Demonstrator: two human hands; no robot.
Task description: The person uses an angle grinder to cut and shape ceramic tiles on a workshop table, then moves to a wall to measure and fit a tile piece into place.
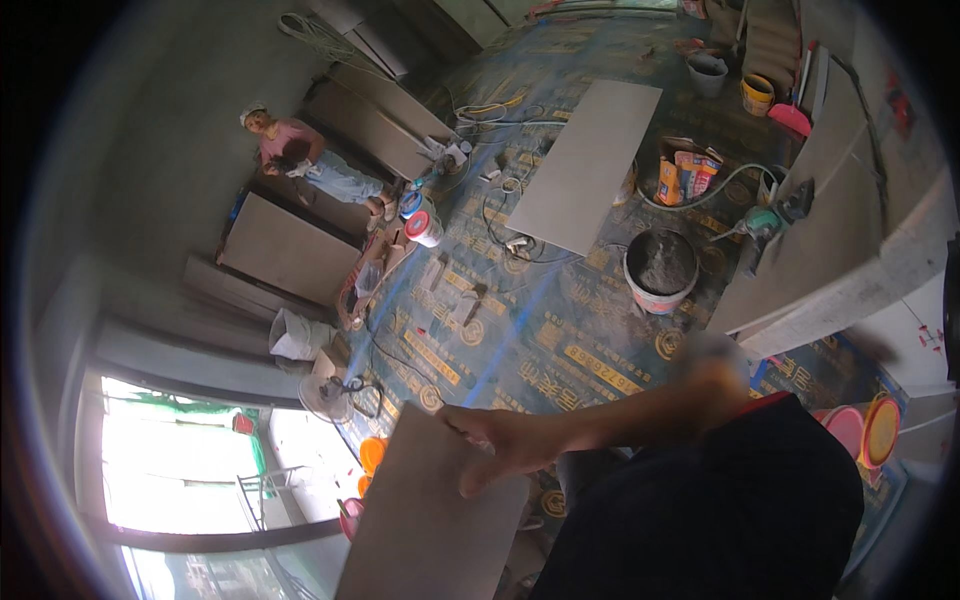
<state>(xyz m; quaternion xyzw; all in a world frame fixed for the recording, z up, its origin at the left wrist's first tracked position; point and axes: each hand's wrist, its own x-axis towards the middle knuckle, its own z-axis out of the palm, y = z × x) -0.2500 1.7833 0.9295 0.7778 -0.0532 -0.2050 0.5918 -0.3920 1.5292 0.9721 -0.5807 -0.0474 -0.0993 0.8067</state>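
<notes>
My right hand reaches across from the right and grips the upper edge of a grey, flat rectangular tile. The thumb lies on the near face, and the fingers curl over the edge. The tile stands tilted at the bottom of the view, and its lower end runs out of the picture. My left hand is out of sight. My dark sleeve and torso fill the lower right.
A large grey slab lies on the printed floor covering. Near it are a bucket of grey mortar, cables and a green power tool. At left, a person stands by leaning panels. A bright window is lower left.
</notes>
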